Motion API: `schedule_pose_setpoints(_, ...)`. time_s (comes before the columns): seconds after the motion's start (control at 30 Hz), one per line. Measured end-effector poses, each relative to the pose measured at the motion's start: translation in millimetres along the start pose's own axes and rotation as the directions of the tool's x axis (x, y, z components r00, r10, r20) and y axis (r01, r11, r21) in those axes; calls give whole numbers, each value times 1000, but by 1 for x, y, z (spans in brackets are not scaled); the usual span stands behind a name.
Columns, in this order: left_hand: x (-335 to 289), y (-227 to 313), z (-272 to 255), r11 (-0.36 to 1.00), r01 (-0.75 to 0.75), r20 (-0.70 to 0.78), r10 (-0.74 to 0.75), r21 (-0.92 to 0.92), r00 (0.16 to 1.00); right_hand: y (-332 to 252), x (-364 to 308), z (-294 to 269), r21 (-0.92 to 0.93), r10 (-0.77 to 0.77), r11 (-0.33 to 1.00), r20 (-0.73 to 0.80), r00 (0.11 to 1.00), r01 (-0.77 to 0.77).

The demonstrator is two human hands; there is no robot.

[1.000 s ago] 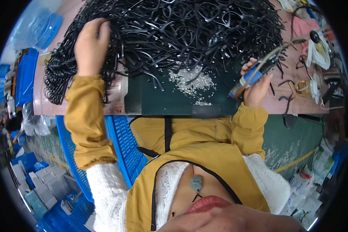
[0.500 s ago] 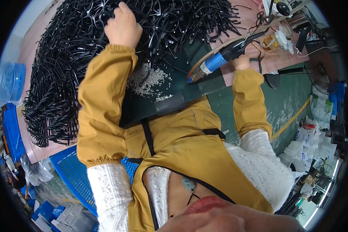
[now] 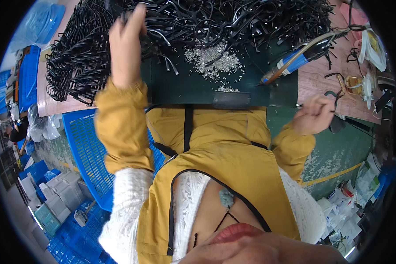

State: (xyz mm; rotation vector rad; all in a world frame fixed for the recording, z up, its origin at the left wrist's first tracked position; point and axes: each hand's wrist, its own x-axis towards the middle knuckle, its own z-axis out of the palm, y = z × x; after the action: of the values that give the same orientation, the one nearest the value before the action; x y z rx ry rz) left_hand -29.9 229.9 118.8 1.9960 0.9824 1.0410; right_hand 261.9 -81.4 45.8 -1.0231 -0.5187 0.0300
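My left hand [image 3: 126, 50], smeared by motion, is over the heap of black eyeglass frames [image 3: 233, 22] at the left. Two of its fingers reach forward with dark frame parts around them; whether it grips one is not clear. My right hand [image 3: 314, 115] is at the table's near right edge, fingers loosely bent and apart, with nothing visible in them. Left of it, a blue-and-black powered screwdriver [image 3: 290, 64] slants with its tip low over the dark green mat [image 3: 185, 90]. Small clear and silvery pieces [image 3: 213, 59] lie in a pile on the mat.
Black arms hang in rows off the heap's left side [image 3: 75, 75]. A blue plastic basket [image 3: 86, 145] stands below the table on the left. Pliers [image 3: 332, 94] and a jar [image 3: 354, 83] are on the pinkish board at the right.
My right hand has drawn back from beside the screwdriver to the table edge. My left hand has shifted left over the frames. The whole view has also moved.
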Motion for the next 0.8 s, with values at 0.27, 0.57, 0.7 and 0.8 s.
schedule_pose_setpoints(0.27,-69,-34,75,690,202,-76,-350,-695,934,34,-61,66,-337,210,939,728,653,74)
schedule_pose_setpoints(0.57,-177,36,124,676,120,24,-150,-727,988,4,-77,65,-416,302,907,542,784,-62)
schedule_pose_setpoints(0.7,-220,13,126,633,56,37,-43,-772,998,5,-68,70,-531,463,833,513,723,-156)
schedule_pose_setpoints(0.8,-236,-11,120,682,-47,26,97,-730,995,10,-68,75,-492,514,832,506,693,-257)
